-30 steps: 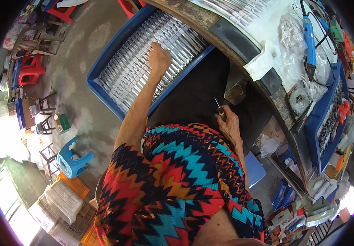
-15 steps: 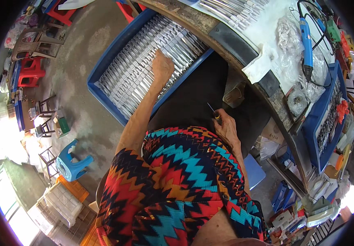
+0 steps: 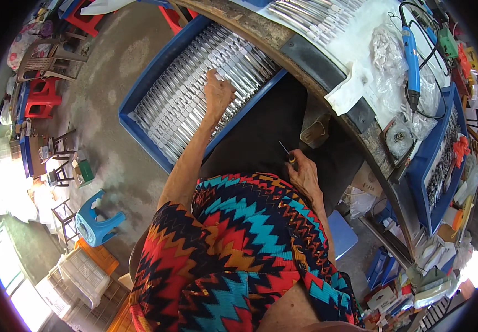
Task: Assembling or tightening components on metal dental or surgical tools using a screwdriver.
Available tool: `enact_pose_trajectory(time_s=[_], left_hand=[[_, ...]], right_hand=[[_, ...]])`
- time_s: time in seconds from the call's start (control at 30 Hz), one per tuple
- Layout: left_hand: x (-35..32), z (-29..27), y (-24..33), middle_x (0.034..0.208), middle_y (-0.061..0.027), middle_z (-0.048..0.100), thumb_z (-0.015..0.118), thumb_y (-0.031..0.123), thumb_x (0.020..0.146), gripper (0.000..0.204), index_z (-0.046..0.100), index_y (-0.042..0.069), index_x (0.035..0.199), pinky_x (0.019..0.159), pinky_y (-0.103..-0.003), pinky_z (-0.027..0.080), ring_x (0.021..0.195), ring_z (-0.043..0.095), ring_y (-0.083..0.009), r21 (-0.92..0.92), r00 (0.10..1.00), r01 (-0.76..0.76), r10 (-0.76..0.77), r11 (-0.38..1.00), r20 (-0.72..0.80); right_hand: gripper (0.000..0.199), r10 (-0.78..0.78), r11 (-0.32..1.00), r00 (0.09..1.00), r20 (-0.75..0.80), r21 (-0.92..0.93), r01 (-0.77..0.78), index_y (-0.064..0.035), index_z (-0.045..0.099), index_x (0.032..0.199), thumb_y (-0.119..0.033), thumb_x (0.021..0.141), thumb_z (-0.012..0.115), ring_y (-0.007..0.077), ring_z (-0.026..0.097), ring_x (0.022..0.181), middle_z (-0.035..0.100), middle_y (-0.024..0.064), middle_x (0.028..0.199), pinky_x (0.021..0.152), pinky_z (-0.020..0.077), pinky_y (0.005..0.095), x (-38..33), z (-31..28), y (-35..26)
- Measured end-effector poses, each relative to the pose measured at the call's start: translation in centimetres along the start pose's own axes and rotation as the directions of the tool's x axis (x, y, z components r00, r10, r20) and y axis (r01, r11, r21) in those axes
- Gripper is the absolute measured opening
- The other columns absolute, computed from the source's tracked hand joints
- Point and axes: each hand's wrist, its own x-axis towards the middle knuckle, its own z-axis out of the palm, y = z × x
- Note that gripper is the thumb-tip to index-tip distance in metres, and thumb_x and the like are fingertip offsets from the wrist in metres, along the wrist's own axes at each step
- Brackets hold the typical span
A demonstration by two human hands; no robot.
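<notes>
My left hand (image 3: pixel 217 95) is over a blue plastic tray (image 3: pixel 142 145) packed with rows of slim silver metal handle-like pieces (image 3: pixel 178 91). Its fingers are spread and touch the tops of the pieces near the tray's middle. Whether a fingertip pinches any piece cannot be made out. Above my lap, my right hand (image 3: pixel 305 172) is closed round a small screwdriver (image 3: pixel 292 160) with a dark and yellow handle. The thin shaft points up and to the left, away from the tray pieces.
A worn workbench (image 3: pixel 327 83) curves along the right, bearing more silver pieces (image 3: pixel 311 16), a blue corded electric screwdriver (image 3: pixel 412 61) and clear plastic bags (image 3: pixel 388 50). Another blue tray (image 3: pixel 435 205) of small parts stands beyond its edge. A blue stool (image 3: pixel 98 218) is on the floor at left.
My left hand's fingers have spread slightly over the metal pieces, staying at nearly the same spot. My right hand still holds the screwdriver, almost unmoved.
</notes>
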Motion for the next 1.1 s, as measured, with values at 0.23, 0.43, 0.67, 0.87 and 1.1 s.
enact_pose_trajectory(time_s=[0.23,0.43,0.67,0.87,1.1], left_hand=[[1.0,-0.8,-0.2,0.066,-0.0143,0.057,0.047,0.011,0.085,0.036,0.033,-0.007,0.113,0.041,-0.025,0.043,0.048,0.053,-0.0147,-0.274,0.991,0.104,-0.122,0.956,-0.050],[0.7,0.0,0.0,0.065,-0.0142,0.058,0.046,0.011,0.085,0.033,0.036,-0.008,0.111,0.040,-0.025,0.042,0.047,0.052,-0.0149,-0.227,0.985,0.061,-0.095,0.972,-0.143],[0.6,-0.1,-0.3,0.066,-0.0143,0.058,0.045,0.010,0.085,0.032,0.036,-0.008,0.110,0.041,-0.025,0.042,0.047,0.052,-0.0150,-0.208,0.984,0.039,-0.073,0.977,-0.161],[0.0,-0.3,0.9,0.062,-0.0110,0.056,0.043,0.005,0.085,0.026,0.038,-0.006,0.108,0.039,-0.025,0.040,0.045,0.049,-0.0122,-0.241,0.972,0.012,-0.067,0.971,-0.223],[-2.4,-0.9,3.3,0.062,-0.0105,0.057,0.048,0.008,0.084,0.018,0.048,-0.004,0.096,0.039,-0.023,0.034,0.047,0.048,-0.0104,-0.141,0.989,0.004,-0.025,0.990,-0.147]], right_hand=[[0.021,0.011,1.000,1.000,0.004,-0.007,-0.011,0.0006,0.050,0.092,-0.010,0.075,0.056,0.0415,0.055,0.075,0.056,0.0243,0.079,0.064,0.0412,0.0446,0.2,0.2,-0.2],[0.021,0.012,1.000,1.000,-0.001,-0.008,-0.012,0.0007,0.050,0.092,-0.010,0.075,0.056,0.0419,0.055,0.076,0.056,0.0247,0.079,0.065,0.0411,0.0450,0.2,0.2,-0.1],[0.022,0.014,0.999,1.000,0.008,-0.035,-0.013,0.0010,0.050,0.092,-0.011,0.075,0.057,0.0422,0.055,0.077,0.057,0.0246,0.080,0.065,0.0417,0.0448,0.3,0.4,0.0],[0.021,0.040,0.999,0.999,-0.004,-0.009,-0.040,-0.0003,0.051,0.092,-0.011,0.075,0.057,0.0405,0.056,0.075,0.057,0.0239,0.078,0.064,0.0419,0.0434,0.6,0.3,-0.5],[0.026,0.189,0.959,0.980,-0.061,0.226,-0.171,-0.0023,0.054,0.096,-0.015,0.075,0.062,0.0341,0.059,0.078,0.058,0.0179,0.076,0.068,0.0447,0.0377,1.4,1.0,-0.2]])
